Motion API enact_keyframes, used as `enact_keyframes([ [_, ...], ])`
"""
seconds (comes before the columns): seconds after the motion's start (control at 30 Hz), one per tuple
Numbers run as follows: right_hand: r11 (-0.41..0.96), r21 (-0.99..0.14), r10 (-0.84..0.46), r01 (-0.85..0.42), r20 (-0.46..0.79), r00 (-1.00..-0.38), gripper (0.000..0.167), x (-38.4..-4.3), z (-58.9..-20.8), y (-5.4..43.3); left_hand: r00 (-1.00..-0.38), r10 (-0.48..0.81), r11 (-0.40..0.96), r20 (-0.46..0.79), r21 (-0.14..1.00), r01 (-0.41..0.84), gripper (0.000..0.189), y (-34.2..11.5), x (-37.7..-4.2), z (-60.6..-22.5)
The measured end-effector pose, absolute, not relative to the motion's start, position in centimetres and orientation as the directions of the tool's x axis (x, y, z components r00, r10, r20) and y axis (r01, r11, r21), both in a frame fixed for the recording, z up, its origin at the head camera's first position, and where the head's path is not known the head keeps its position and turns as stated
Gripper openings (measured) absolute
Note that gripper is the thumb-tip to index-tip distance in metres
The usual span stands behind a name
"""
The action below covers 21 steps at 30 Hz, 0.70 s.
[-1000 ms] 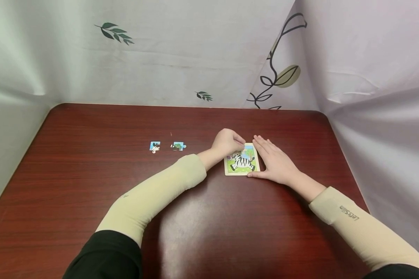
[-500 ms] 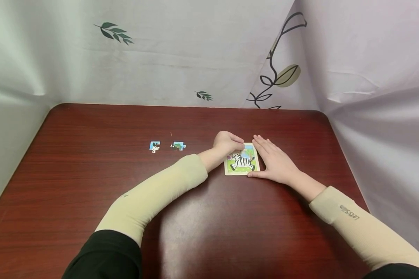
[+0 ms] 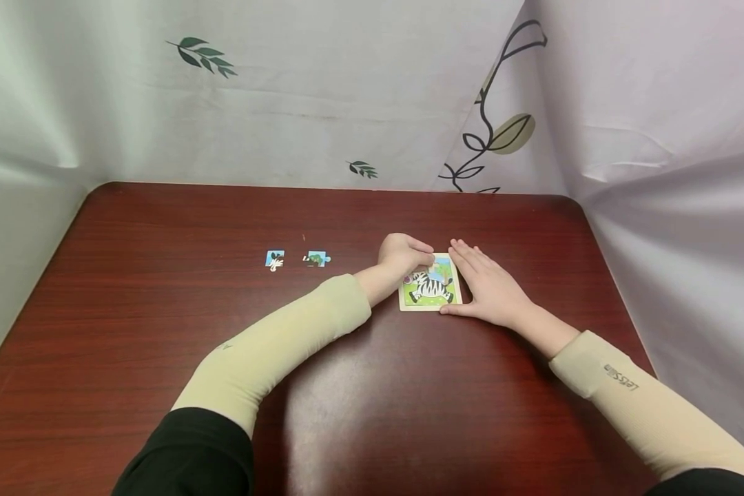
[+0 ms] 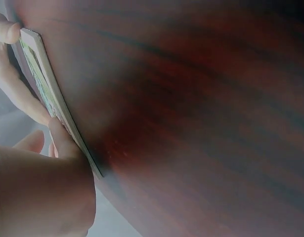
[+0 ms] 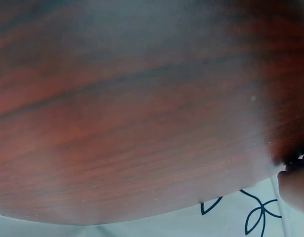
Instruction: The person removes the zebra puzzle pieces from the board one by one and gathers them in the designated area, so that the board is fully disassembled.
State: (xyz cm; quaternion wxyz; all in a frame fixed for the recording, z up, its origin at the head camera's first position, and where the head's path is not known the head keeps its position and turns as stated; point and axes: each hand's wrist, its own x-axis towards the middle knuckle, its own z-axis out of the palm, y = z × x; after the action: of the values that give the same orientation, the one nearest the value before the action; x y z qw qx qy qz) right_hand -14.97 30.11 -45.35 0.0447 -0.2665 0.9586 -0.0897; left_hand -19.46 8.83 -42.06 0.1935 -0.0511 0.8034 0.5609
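Note:
A small square jigsaw puzzle (image 3: pixel 430 289) in a pale frame lies on the dark red table, with a running zebra in its picture. My left hand (image 3: pixel 403 255) curls over its upper left part, thumb and fingers pinching there and covering that corner. In the left wrist view the thumb (image 4: pixel 64 140) is right on the puzzle's frame (image 4: pixel 67 113). Against the puzzle's right side rests my right hand (image 3: pixel 490 289), fingers straight along the upper right corner and thumb at the lower edge. The right wrist view catches only a bit of hand at its right border.
Two loose jigsaw pieces lie to the left: one blue with black and white (image 3: pixel 275 260), one blue and green (image 3: pixel 317 259). The wooden table (image 3: pixel 186 227) has rounded far corners. White patterned cloth (image 3: pixel 285 103) hangs behind it and at both sides.
My left hand has lowered slightly onto the puzzle, its thumb and fingertips shifting a little. The right hand, the puzzle and the two loose pieces stay where they were.

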Motion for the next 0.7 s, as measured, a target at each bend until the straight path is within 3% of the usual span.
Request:
enact_keyframes([
  [0.3, 0.843, -0.193, -0.519, -0.503, -0.041, -0.854, 0.121, -15.03, -45.35, 30.20, -0.952, 0.135, 0.486, -0.276, 0.856, -0.179, 0.013, 8.95, -19.24, -42.58],
  [0.7, 0.843, -0.198, -0.517, -0.500, -0.043, -0.855, 0.121, -15.04, -45.22, 30.07, -0.957, 0.082, 0.483, -0.278, 0.851, -0.206, 0.013, 9.28, -18.94, -42.58],
])
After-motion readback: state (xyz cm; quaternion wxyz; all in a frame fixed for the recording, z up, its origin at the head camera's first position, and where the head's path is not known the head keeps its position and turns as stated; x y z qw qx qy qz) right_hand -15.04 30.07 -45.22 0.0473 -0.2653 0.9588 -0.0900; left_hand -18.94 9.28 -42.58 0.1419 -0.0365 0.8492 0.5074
